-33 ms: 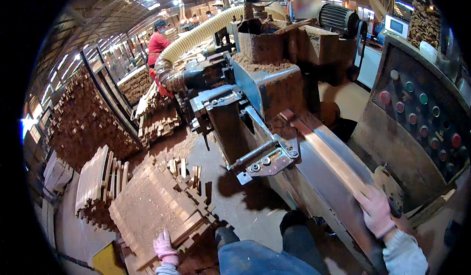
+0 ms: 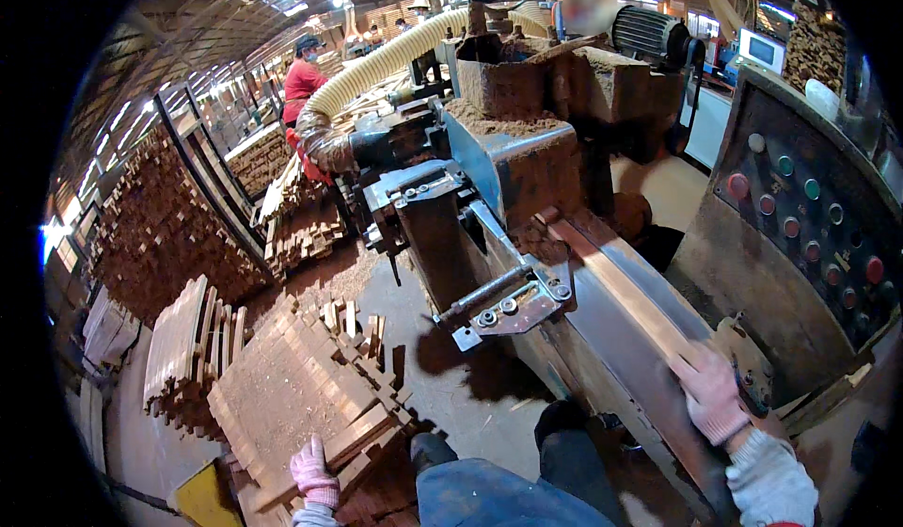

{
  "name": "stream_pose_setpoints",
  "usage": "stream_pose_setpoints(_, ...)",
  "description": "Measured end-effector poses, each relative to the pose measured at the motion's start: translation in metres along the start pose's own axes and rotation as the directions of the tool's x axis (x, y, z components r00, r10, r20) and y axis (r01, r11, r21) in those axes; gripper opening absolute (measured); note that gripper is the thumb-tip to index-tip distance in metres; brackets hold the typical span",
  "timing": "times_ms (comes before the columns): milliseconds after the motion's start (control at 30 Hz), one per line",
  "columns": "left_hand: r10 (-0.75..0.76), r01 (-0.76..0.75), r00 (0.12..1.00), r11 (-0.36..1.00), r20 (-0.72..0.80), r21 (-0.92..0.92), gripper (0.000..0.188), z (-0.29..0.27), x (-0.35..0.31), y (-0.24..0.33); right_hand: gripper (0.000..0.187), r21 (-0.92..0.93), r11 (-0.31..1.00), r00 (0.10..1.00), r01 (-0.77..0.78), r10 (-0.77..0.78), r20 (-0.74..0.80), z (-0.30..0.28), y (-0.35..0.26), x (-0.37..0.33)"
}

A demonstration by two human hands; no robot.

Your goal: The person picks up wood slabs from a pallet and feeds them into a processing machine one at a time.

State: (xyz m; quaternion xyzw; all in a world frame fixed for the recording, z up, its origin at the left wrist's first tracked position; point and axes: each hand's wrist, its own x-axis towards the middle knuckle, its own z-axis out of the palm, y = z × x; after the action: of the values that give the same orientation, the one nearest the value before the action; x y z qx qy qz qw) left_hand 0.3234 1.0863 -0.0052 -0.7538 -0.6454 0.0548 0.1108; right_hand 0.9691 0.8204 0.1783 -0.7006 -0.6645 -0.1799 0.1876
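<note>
Where the long grey metal surface (image 2: 602, 329) of the machine stretches away from the person, a long, narrow strip of light reddish-brown wood (image 2: 625, 289) lies lengthwise on it, closer to the right edge than to the left. The right hand (image 2: 712, 395), in a pale pink glove, lays its fingers over the strip's near end; whether it grips cannot be told. At the surface's far end stands a blue-and-brown metal housing (image 2: 536, 165) dusted with sawdust, and by the left edge juts a steel bracket with a round bar (image 2: 513, 312). Farther left, the left hand (image 2: 313, 471), also pink-gloved, rests open on the near edge of a stack of brown wooden boards (image 2: 296, 391). Right of the surface leans a dark control panel (image 2: 809, 212) with red and green buttons.
</note>
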Motion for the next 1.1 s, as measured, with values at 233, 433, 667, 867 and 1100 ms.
stream_pose_setpoints(233, 0.509, -0.603, 0.682, 0.797, -0.525, -0.011, 0.056, -0.190, 0.045, 0.101, 0.032, -0.119, 0.993, 1.000, 0.005, -0.003, 0.022, 0.066, 0.008, 0.084)
stream_pose_setpoints(433, 0.809, -0.864, 0.277, 0.446, -0.518, 0.234, 0.061, -0.299, 0.061, 0.269, 0.065, 0.333, 0.941, 0.973, -0.068, -0.012, 0.232, -0.028, -0.121, 0.072)
stream_pose_setpoints(667, 0.566, -0.996, 0.017, 0.086, -0.824, 0.039, 0.063, -0.316, 0.000, 0.362, 0.072, 0.050, 0.946, 0.944, -0.320, 0.315, 0.098, -0.076, -0.072, -0.127)
stream_pose_setpoints(867, 0.709, -0.973, 0.226, 0.202, -0.668, -0.114, 0.049, -0.195, 0.030, 0.297, 0.069, -0.230, 0.830, 0.826, -0.508, 0.546, 0.144, -0.106, -0.067, -0.218)
stream_pose_setpoints(1100, 0.387, -0.426, 0.886, 0.897, -0.254, -0.120, 0.087, 0.002, 0.052, 0.111, 0.074, -0.200, 0.913, 0.934, -0.355, 0.335, -0.126, -0.023, -0.014, -0.113)
